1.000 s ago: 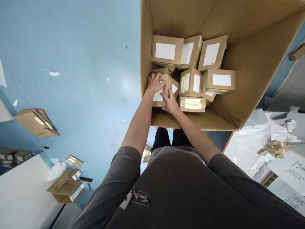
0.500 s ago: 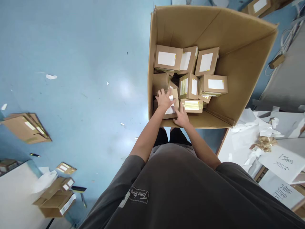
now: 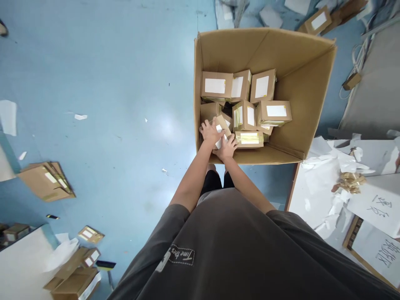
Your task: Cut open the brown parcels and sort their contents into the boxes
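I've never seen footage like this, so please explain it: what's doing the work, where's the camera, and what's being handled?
There's no machine: these are a person's bare left hand and bare right hand, viewed from a camera worn on the head, looking down. Both touch a small white-labelled brown cardboard box, apparently held between them; how firmly, I can't tell. It's inside a large, open brown cardboard carton, among similar brown cardboard boxes. Left of the carton, flattened brown cardboard lies on the blue floor.
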The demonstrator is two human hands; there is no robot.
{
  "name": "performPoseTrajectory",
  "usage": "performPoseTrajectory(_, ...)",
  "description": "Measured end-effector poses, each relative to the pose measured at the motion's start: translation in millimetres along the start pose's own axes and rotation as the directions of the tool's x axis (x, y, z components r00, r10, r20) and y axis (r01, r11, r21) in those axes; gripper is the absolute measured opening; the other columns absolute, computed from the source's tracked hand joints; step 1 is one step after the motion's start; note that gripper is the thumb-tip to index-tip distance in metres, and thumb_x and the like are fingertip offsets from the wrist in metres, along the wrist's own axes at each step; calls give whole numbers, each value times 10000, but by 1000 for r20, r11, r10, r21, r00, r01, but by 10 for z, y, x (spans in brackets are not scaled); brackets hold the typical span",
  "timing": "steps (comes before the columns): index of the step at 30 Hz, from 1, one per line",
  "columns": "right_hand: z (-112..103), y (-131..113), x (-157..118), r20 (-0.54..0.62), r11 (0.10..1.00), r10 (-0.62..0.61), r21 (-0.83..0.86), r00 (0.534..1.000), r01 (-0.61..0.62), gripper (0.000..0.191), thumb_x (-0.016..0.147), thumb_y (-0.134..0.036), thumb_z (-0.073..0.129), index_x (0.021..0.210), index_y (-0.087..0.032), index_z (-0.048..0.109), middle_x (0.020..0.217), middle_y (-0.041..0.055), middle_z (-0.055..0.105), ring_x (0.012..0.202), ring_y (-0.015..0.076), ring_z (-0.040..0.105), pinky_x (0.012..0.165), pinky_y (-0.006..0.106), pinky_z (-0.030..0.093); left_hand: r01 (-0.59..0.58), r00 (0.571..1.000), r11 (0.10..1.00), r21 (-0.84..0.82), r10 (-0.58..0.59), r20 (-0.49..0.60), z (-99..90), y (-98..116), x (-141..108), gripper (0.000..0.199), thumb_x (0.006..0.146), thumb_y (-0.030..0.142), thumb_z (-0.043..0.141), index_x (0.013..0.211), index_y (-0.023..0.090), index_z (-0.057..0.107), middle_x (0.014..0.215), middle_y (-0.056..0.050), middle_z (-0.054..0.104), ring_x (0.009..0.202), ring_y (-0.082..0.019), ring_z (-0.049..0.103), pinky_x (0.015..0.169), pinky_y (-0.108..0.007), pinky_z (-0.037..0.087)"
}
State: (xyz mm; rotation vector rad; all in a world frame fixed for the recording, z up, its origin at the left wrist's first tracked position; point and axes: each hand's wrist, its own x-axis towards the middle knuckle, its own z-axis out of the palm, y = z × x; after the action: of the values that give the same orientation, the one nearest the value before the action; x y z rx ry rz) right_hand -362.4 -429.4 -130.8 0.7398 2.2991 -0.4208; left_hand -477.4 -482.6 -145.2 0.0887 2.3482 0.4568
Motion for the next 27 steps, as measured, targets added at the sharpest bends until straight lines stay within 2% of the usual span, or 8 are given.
performPoseTrajectory(5,-420,274,-176,-198,983,-183,-11,963,184,1218,716,-575,920,1727,-260,318,1779,284,134,1534,572,264,1160,801,237,-85,991,996,15,86,-100,-445,196,-394,1018,902,758,682,1734,281,343,1631,-215,471,1518,-508,384,1270,-698,283)
performPoseTrajectory(11,-1256,653,-725,-330,965,-261,-112,907,237,1230,685,-538,940,1731,-261,355,1778,263,169,1514,576,283,1179,763,237,-256,951,965,64,263,-161,-1042,772,-1125,948,959,738,631,1724,254,348,1609,-227,504,1460,-471,481,1150,-574,463)
performPoseTrajectory(14,-1560,978,-1108,-407,977,-213,-108,888,185,1268,658,-498,960,1746,-287,344,1782,247,187,1518,579,277,1191,752,234,-375,904,919,122,392,-169,-1143,1163,-1510,909,977,732,602,1715,259,360,1587,-223,523,1448,-453,509,1141,-548,476)
performPoseTrajectory(16,-1651,1262,-1365,-467,989,-148,-69,872,132,1302,636,-490,978,1753,-323,331,1786,229,204,1517,572,287,1201,743,228,-470,855,865,177,496,-151,-1104,1438,-1759,888,985,711,596,1711,255,364,1577,-220,528,1448,-445,522,1147,-536,478)
performPoseTrajectory(19,-1626,1788,-1729,-531,997,-40,29,846,66,1346,623,-511,999,1764,-369,300,1794,206,219,1517,561,301,1214,727,216,-584,776,765,273,624,-89,-872,1880,-2118,884,981,670,615,1713,246,357,1552,-227,542,1444,-450,537,1157,-536,477)
performPoseTrajectory(21,-1521,2213,-1956,-555,994,40,108,831,24,1349,625,-511,1006,1766,-374,299,1798,203,220,1522,552,297,1223,710,209,-641,726,693,330,687,-34,-588,2209,-2358,908,967,657,640,1718,241,345,1550,-230,542,1439,-450,544,1165,-536,478)
performPoseTrajectory(24,-1251,2959,-2291,-565,969,180,242,805,-47,1343,630,-490,1014,1766,-358,310,1794,222,217,1517,545,297,1222,701,199,-708,659,580,402,747,83,51,2730,-2751,971,927,614,709,1726,228,314,1553,-226,535,1462,-437,524,1180,-513,477)
performPoseTrajectory(27,-868,3762,-2636,-536,921,323,369,780,-127,1351,631,-498,1017,1768,-347,304,1787,236,218,1510,548,298,1212,701,204,-768,587,443,462,776,232,877,3199,-3189,1028,885,543,773,1730,214,289,1537,-223,537,1454,-424,526,1192,-495,468)
